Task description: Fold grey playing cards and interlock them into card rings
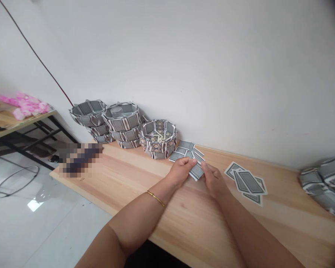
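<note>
Both hands grip a grey patterned playing card between them, above the wooden table. My left hand pinches its left edge with the thumb on top, and a gold bangle circles that wrist. At the card's right edge, my right hand is closed with its thumb raised along the side. Just beyond the hands lies a spread of folded cards. Several loose flat cards overlap one another to the right of my right hand.
A round basket of folded cards stands near the wall, left of the hands. Taller card baskets stand farther left, one holding a clear container. More folded cardwork sits at the far right. Pink fluffy material lies on another table.
</note>
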`<state>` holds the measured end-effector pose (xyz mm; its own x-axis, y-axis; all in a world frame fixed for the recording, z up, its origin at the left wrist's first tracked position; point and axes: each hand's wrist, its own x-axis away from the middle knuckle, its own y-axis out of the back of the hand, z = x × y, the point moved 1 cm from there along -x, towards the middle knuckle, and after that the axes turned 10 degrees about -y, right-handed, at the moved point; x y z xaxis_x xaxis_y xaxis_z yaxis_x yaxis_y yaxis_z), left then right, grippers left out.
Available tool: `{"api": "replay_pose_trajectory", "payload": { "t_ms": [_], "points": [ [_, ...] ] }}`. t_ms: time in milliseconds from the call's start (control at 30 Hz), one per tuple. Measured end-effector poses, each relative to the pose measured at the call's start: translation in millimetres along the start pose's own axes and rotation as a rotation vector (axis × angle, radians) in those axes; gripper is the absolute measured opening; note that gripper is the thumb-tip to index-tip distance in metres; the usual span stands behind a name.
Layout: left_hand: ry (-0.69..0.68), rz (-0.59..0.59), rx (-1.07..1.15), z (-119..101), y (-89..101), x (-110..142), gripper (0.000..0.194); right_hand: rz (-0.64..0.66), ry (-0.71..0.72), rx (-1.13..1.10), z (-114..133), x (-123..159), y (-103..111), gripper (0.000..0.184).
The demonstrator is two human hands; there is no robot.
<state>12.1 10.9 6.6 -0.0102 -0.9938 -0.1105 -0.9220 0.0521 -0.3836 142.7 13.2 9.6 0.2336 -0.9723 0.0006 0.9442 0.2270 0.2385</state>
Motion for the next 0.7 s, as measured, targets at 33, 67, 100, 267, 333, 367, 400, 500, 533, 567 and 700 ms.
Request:
{"api": "replay_pose_trajectory", "payload": {
  "t_ms": [33, 67, 100, 267, 333, 367, 400, 500, 533, 567, 700],
  "points": [
    [0.006, -0.001, 0.015, 0, -0.2, 0, 0.043, 0.003, -0.006, -0.019, -1, -1, 0, 0.044],
    [0.013, -0.002, 0.036, 1, -0.3, -1, 0.044, 0.020, -0.014, -0.030, -3, -2, 1, 0.043],
    [0.021, -0.002, 0.061, 1, -0.3, -1, 0.044, 0.048, -0.022, -0.037, -5, -3, 1, 0.042],
    [0.065, 0.025, 0.168, -1, 1.7, -1, 0.042, 0.231, -0.050, -0.100, -12, -4, 0, 0.044],
    [0.078, 0.028, 0.183, -3, 3.0, -1, 0.040, 0.284, -0.060, -0.123, -14, -4, -1, 0.044],
    [0.084, 0.024, 0.189, -4, 3.4, -1, 0.040, 0.297, -0.064, -0.129, -14, -3, -1, 0.044],
    [0.089, 0.019, 0.197, -4, 3.7, -1, 0.039, 0.297, -0.068, -0.133, -15, -3, -2, 0.044],
    [0.086, 0.006, 0.225, -5, 3.2, -2, 0.038, 0.228, -0.071, -0.154, -16, -4, -5, 0.044],
    [0.075, 0.005, 0.230, -5, 2.7, -2, 0.038, 0.190, -0.069, -0.167, -17, -5, -6, 0.045],
    [0.058, 0.004, 0.228, -4, 2.1, -2, 0.037, 0.151, -0.063, -0.185, -17, -6, -7, 0.045],
    [0.005, 0.025, 0.166, -3, -0.1, -3, 0.037, 0.037, -0.033, -0.227, -19, -8, -7, 0.044]
  ]
}}
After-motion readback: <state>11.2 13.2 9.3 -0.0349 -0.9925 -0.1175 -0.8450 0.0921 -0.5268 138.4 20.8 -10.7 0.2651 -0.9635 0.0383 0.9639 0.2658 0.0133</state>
